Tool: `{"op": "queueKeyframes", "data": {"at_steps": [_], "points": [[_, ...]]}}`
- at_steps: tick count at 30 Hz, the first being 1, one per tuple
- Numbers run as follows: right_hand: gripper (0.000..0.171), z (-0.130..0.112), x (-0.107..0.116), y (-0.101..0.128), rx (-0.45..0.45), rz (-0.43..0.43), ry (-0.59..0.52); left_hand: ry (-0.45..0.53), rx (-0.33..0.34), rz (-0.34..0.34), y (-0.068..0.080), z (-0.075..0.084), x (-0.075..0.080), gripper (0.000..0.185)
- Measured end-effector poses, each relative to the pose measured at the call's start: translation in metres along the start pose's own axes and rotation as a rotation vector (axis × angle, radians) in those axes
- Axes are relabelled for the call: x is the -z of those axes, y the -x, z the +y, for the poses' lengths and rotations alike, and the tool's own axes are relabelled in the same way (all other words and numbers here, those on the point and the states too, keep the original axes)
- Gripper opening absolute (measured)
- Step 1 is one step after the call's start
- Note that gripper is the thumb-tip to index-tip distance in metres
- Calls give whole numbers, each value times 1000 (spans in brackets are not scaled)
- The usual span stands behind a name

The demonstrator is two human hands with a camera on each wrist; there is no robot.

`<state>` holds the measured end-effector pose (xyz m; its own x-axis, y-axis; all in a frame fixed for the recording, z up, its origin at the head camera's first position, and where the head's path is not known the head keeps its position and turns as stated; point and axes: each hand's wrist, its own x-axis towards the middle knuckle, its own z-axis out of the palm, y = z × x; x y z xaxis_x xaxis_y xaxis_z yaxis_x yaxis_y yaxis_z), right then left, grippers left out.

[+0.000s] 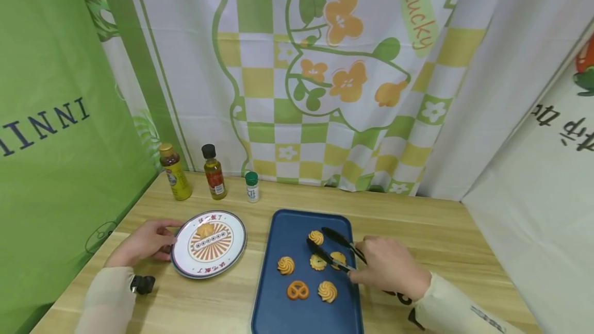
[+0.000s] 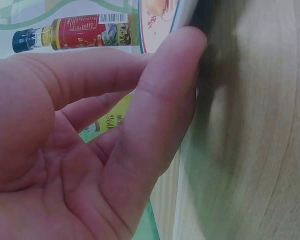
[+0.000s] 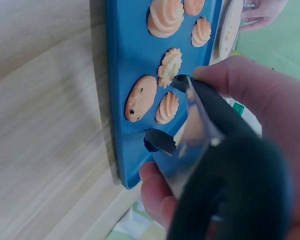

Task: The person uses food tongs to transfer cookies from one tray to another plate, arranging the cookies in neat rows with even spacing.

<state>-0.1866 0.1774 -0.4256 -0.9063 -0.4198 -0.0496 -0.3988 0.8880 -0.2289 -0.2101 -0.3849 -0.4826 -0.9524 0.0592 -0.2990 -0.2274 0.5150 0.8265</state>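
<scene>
Tongs (image 1: 335, 249) gripped in right hand (image 1: 389, 266), tips spread either side of swirl cookie (image 1: 316, 237) at 12 o'clock on blue tray (image 1: 283, 303). Left hand (image 1: 145, 243) relaxed, fingers touching 9 o'clock rim of patterned plate (image 1: 231, 258) with one cookie on it. Three bottles (image 1: 214, 172) at 11 o'clock on desk (image 1: 417, 220).

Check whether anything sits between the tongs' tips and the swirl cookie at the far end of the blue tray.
Nothing visible does. The tongs, held in the right hand, stand open with a tip on either side of the swirl cookie on the blue tray; the other cookies lie nearer the person.
</scene>
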Motion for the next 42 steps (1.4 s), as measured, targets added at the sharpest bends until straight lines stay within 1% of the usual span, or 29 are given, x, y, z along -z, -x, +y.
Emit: {"op": "queueKeyframes", "data": {"at_steps": [6, 9, 11, 14, 18, 19, 23, 24, 28, 34, 38, 42], "points": [[43, -5, 5, -1, -37, -20, 1, 7, -9, -7, 1, 1, 1, 57], [33, -9, 8, -3, -49, -40, 1, 9, -15, -9, 1, 1, 1, 57], [31, -11, 10, -5, -50, -53, 2, 9, -17, -10, 2, 0, 1, 57], [40, -14, 12, -6, -48, -71, 1, 8, -13, -6, 2, -1, 1, 57], [44, -14, 12, -8, -36, -69, 0, 2, -10, -2, 2, -2, 0, 57], [44, -13, 11, -8, -34, -69, 1, 3, -10, -2, 2, -2, 0, 57], [31, -13, 12, -9, -41, -72, -20, 5, -11, -3, 3, -1, 0, 57], [32, -13, 12, -9, -44, -73, -26, 5, -10, -2, 4, 0, 0, 57], [46, -14, 12, -9, -52, -71, -43, 2, -7, 1, 4, 2, 0, 57], [48, -18, 11, -10, -29, -34, -5, -1, -7, 4, 4, 1, -1, 57], [35, -22, 11, -13, -1, -24, 25, -6, -4, 7, 3, 1, -1, 57], [38, -27, 12, -17, 32, -21, 32, -14, -6, 10, 3, 3, -1, 57]]}}
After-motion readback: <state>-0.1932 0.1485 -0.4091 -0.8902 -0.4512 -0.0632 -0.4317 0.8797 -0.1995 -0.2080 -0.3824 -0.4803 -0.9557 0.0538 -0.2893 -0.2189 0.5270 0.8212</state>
